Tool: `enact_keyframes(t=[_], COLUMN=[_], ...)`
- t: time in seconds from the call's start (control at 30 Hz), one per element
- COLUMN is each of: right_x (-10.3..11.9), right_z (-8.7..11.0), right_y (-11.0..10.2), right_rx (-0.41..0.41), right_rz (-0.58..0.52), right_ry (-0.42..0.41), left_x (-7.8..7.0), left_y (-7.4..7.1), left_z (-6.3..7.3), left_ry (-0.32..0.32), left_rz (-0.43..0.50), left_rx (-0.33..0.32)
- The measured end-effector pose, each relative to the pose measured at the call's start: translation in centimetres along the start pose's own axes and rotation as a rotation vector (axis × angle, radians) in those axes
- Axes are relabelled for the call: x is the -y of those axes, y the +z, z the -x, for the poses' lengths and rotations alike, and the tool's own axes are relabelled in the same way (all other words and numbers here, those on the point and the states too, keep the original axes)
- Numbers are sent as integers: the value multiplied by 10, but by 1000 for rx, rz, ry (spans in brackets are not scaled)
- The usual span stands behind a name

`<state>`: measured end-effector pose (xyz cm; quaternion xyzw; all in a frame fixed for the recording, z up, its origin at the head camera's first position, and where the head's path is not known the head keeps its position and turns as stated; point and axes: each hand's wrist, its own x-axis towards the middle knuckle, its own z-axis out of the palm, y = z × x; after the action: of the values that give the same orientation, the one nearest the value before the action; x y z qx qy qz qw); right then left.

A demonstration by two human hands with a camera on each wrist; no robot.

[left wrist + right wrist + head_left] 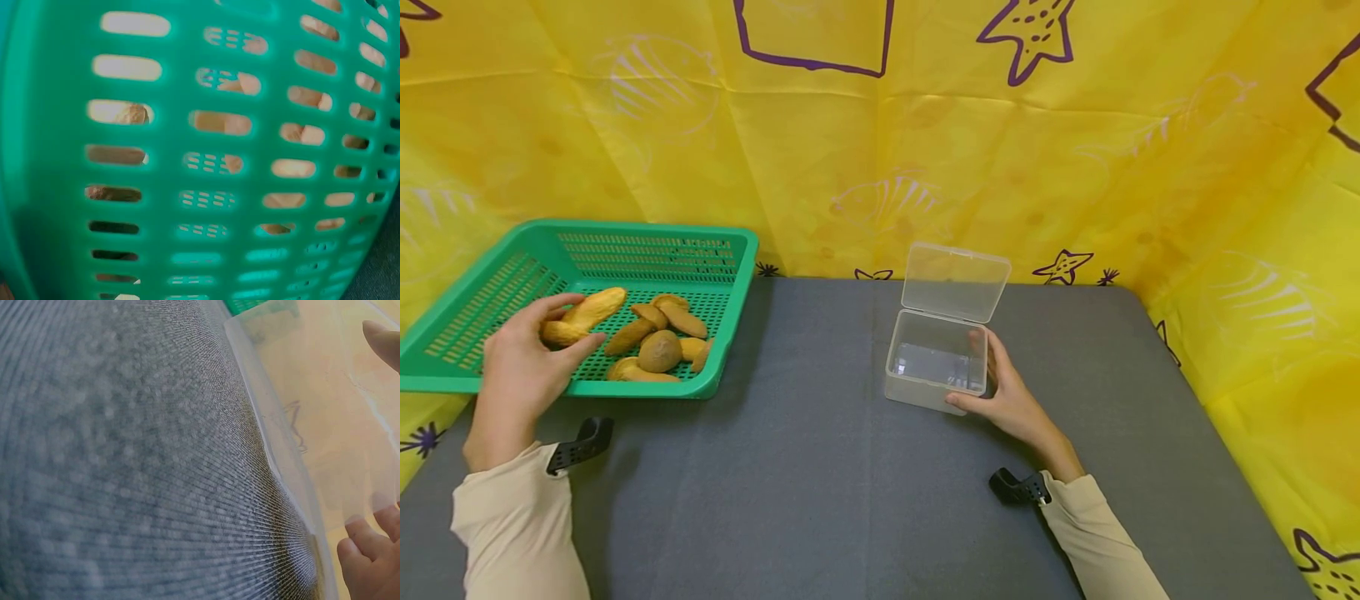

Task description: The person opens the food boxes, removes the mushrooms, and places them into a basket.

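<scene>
My left hand (pixel 523 358) reaches over the near left side of a green plastic basket (pixel 733 308), holding a yellowish mushroom (pixel 597 307) between the fingers and thumb. Several brown mushrooms (pixel 660 352) lie in a group on the basket floor, right of that hand. In the left wrist view, the slotted basket wall (pixel 169 150) covers most of the hand and mushrooms. My right hand (pixel 1011 396) grips a clear plastic box (pixel 925 398) by its right side, thumb at the front corner and fingers along the far side. The box's hinged lid (pixel 957 283) stands raised at the back.
A grey cloth (pixel 805 467) covers the table. Yellow printed fabric (pixel 805 150) hangs behind it and along the right side. Black wrist straps (pixel 582 446) sit on both sleeves. The basket stands at the back left, the box right of centre.
</scene>
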<state>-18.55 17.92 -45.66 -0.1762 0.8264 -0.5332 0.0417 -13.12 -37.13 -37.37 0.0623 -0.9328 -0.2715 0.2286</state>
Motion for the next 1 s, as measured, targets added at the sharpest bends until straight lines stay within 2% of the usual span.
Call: enact_keyframes(t=[0.3,0.6,0.83,1.0], right_x=[0,1,1,0], right_z=[0,0,0,-1], right_y=[0,1,1,1], right_rx=[6,6,8,8], right_rz=[-7,-25,-23,-25], right_ry=[4,6,3,5], left_x=[3,0,0,0], left_y=[3,1,0,0], left_z=[-1,-2,-2,-2], left_ry=[-11,-118,-142,-165], left_rz=[-41,-89,-115,-100], left_rx=[19,141,160,171])
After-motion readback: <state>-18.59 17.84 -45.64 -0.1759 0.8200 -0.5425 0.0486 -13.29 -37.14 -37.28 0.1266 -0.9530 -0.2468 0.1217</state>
